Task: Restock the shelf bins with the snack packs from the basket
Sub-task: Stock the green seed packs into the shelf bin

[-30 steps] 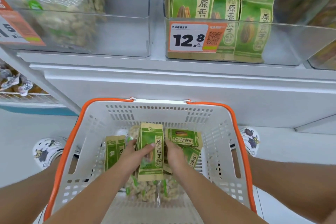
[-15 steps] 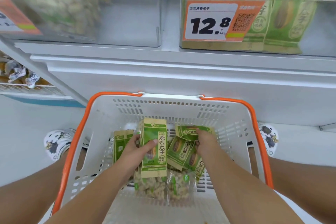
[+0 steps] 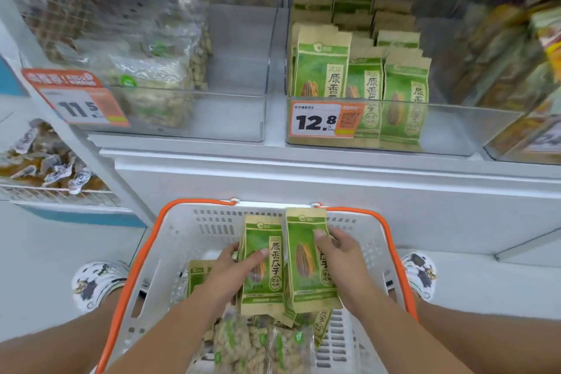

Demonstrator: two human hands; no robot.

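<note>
A white basket [image 3: 182,240] with an orange rim sits between my knees. My left hand [image 3: 233,267] grips one green sunflower-seed pack [image 3: 267,288] upright over the basket. Beside it, my right hand [image 3: 340,255] holds a second green pack [image 3: 303,267] upright. More green packs [image 3: 198,278] and clear peanut bags [image 3: 243,346] lie in the basket. Above, a clear shelf bin [image 3: 449,127] tagged 12.8 holds matching green packs [image 3: 321,70]. The clear bin [image 3: 230,118] to its left, tagged 11.5, holds peanut bags [image 3: 151,76] on its left side.
A white shelf ledge [image 3: 303,167] runs between basket and bins. Another bin with orange-yellow packs [image 3: 522,124] stands at far right. A lower wire shelf [image 3: 54,194] at left carries small wrapped snacks. My patterned shoes [image 3: 91,282] flank the basket on the pale floor.
My right hand has picked up a second green pack and both hands have raised their packs above the basket. The view has tilted up toward the shelf bins.
</note>
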